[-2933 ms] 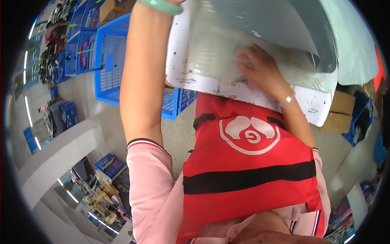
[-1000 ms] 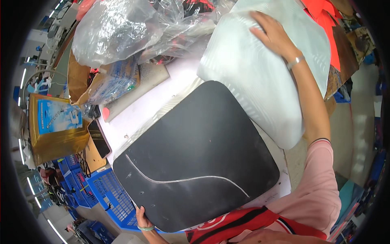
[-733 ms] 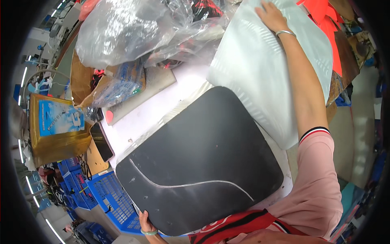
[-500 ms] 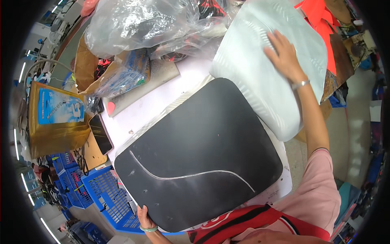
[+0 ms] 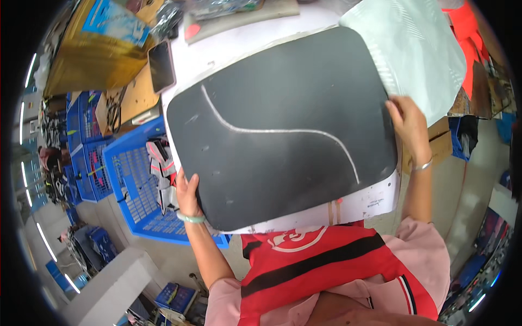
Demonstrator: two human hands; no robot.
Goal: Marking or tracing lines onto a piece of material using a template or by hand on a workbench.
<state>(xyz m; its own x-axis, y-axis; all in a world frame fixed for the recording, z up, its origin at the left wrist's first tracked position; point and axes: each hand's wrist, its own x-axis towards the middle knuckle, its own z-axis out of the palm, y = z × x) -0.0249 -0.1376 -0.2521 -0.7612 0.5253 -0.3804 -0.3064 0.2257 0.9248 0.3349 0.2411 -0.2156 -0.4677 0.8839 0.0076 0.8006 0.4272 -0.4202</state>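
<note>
A large black board (image 5: 283, 125) with rounded corners lies on the white table, a curved white line drawn across its face. My left hand (image 5: 188, 200), with a pale green bangle at the wrist, grips its left edge near the lower corner. At the right edge, my right hand (image 5: 409, 124) grips the board, its thumb side at the rim and a silver bracelet on the wrist. Fingers under the board are hidden. Beyond the right hand lies a pale, whitish-green flexible sheet (image 5: 418, 54), partly next to the board's far right corner.
A phone (image 5: 161, 66) lies left of the board, near a gold-coloured box (image 5: 87, 62). Below the table's left side is a blue plastic basket (image 5: 122, 179) with shoe-like pieces (image 5: 161, 174). A grey slab (image 5: 239, 22) sits at the back. Orange-red material (image 5: 466, 38) lies far right.
My right hand has come off the pale sheet to the board's right edge. My left hand stays at the board's left edge. The whole view has shifted, showing more of the near side.
</note>
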